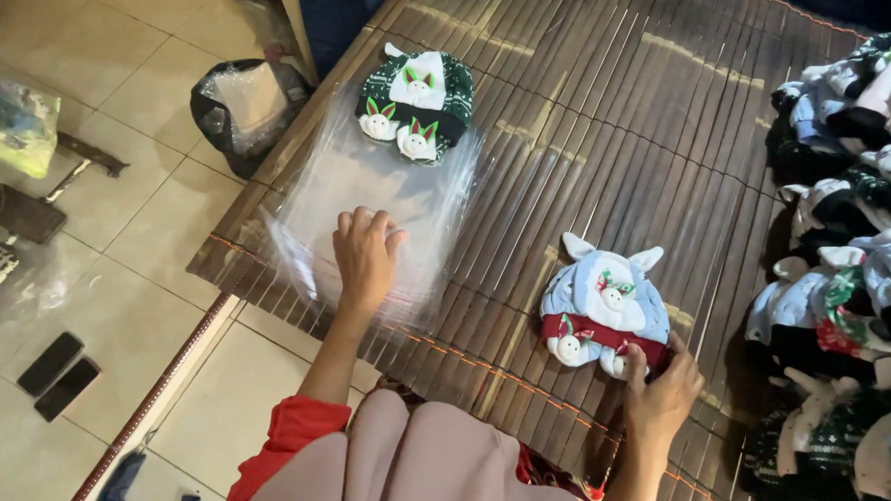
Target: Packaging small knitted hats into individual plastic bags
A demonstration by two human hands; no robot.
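Left hand (365,252) fingers spread flat on plastic bags (368,192) near mat edge (226,271); right hand (663,388) fingers clamped on blue hat (603,303).

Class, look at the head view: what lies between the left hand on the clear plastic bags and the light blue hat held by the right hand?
Only bare slatted mat lies between the left hand and the light blue hat, in the head view.

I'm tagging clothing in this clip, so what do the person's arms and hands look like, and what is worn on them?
Both hands are bare: no gloves, and no rings or watch that I can make out. The left hand and forearm are uncovered up to a red sleeve bunched near the elbow. The right hand and forearm are also bare; any sleeve on that side is out of view.
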